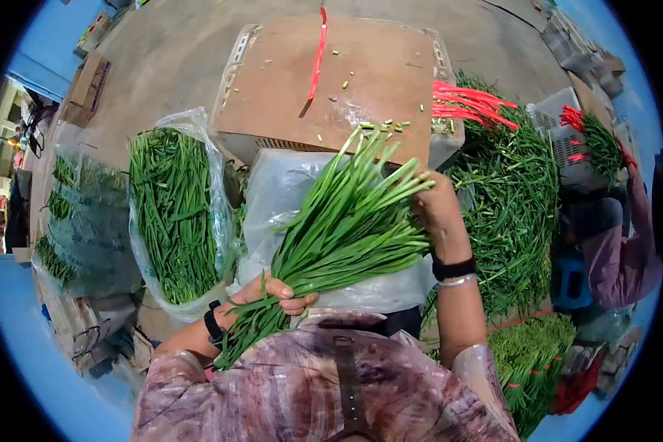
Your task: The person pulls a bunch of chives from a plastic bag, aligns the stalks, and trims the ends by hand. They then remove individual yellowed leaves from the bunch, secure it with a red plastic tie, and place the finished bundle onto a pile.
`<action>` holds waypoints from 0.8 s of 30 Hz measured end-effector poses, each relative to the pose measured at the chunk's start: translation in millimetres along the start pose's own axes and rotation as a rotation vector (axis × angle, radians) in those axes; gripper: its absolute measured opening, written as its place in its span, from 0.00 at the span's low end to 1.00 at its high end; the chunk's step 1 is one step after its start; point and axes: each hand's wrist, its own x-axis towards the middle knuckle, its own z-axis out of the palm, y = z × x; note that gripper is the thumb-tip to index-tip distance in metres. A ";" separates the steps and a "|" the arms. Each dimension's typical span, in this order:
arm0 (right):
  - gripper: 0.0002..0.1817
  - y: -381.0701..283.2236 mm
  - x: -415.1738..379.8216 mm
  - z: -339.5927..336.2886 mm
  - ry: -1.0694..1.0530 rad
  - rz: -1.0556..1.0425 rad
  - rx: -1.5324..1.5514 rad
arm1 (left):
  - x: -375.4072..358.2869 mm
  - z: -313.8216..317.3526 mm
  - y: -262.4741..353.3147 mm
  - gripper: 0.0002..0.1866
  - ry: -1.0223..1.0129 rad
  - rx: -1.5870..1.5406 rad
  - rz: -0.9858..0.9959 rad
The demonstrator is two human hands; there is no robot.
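Observation:
A fanned-out bunch of garlic chives (346,221) lies across the front of my body, its pale cut stems pointing up and right. My left hand (276,293) is closed around its leafy end, with leaf tips hanging below the fist. At the stem ends on the right, my right hand (440,210) is curled, fingers pressed to a few stalks; its fingertips are partly hidden. Just beyond the stems is a brown board (376,66) on a white crate (236,66). A single red strip (318,59) and cut stem bits rest on the board.
Several red strips (471,103) stick out at the board's right edge. A large heap of loose chives (504,199) lies right. Bagged chives (173,214) stand left. Bundled chives (534,361) sit lower right. Another person's sleeve (622,258) and a tied bunch (600,144) are far right.

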 end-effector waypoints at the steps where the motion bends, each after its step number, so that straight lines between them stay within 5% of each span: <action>1: 0.07 0.5 -3.9 -2.9 0.051 0.006 -0.043 | 2.5 -5.1 1.8 0.30 -0.022 0.008 -0.016; 8: 0.07 -9.3 -14.2 -20.1 -0.056 -0.143 -0.323 | 1.7 -1.8 2.4 0.24 0.069 0.138 -0.053; 18: 0.11 -27.7 -20.3 -26.3 -0.244 -0.061 -0.685 | -1.5 10.3 5.7 0.24 0.181 0.344 -0.022; 24: 0.05 -6.6 -16.0 -45.6 0.046 -0.234 -0.554 | -0.1 11.5 6.6 0.27 0.189 0.473 0.011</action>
